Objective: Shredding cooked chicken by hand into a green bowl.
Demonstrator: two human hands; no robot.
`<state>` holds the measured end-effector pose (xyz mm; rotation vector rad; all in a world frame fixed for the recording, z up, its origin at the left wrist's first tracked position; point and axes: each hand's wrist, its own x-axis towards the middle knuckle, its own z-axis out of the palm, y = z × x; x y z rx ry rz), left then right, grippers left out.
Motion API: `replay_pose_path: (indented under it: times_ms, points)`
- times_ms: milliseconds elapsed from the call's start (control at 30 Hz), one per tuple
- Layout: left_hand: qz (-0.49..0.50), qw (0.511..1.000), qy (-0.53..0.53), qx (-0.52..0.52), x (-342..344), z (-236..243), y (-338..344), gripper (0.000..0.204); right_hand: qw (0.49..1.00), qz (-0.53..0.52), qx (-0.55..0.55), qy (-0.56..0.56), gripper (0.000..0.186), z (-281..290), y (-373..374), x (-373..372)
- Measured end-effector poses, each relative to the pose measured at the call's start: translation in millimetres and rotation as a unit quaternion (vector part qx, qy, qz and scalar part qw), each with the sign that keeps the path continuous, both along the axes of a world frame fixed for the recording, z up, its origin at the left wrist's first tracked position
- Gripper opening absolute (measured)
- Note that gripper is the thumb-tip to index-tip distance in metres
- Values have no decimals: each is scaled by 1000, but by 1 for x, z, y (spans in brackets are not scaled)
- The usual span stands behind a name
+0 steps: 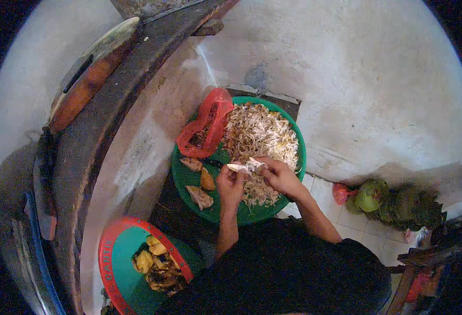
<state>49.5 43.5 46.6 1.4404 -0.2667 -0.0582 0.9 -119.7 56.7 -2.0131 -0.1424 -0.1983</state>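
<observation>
Over a round green tray (185,179), my left hand (230,190) and my right hand (281,178) are close together, fingertips pinched. Between them is a pale piece of cooked chicken (237,168), pulled into strips on the right hand's side. A large heap of shredded chicken (265,128) covers the tray's far and right side, with some shreds under my hands. Left of my left hand lie several larger chicken pieces (199,197). A dark handle, perhaps a knife's (213,163), partly shows beside them. A red plastic bag (216,107) with dark contents rests at the tray's far left.
At lower left stands a red-rimmed green tray (105,257) with yellow and dark chunks (160,262). A dark ledge (92,134) along the left wall bears a long wooden-looking piece (92,79). Round green fruits (371,195) sit on the tiled floor (341,218) at right.
</observation>
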Motion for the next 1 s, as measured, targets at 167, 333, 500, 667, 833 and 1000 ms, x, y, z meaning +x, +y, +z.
replay_pose_path:
  times_ms: [167, 333, 500, 667, 833, 1000]
  points:
    - [20, 999, -36, 14, 0, 0, -1, 15, 998, 65, -9, 20, 34, 15, 10, -6]
    - [17, 1000, -12, -4, 0, -9, -1, 17, 995, 30, 56, 78, 28, 17, 9, -8]
    - [8, 1000, 6, 5, -1, -3, -1, 20, 986, -107, -121, -31, 28, 14, 9, -3]
    - [2, 997, -45, 60, 2, -6, 6, 18, 997, 66, 11, -42, 30, 8, 14, -6]
    - [22, 998, -40, 53, -10, 20, -5, 14, 997, 10, -51, -52, 35, 9, 9, -3]
    - [-15, 999, 46, 3, -8, 16, -3, 12, 998, -46, -19, 29, 38, 29, 13, -10]
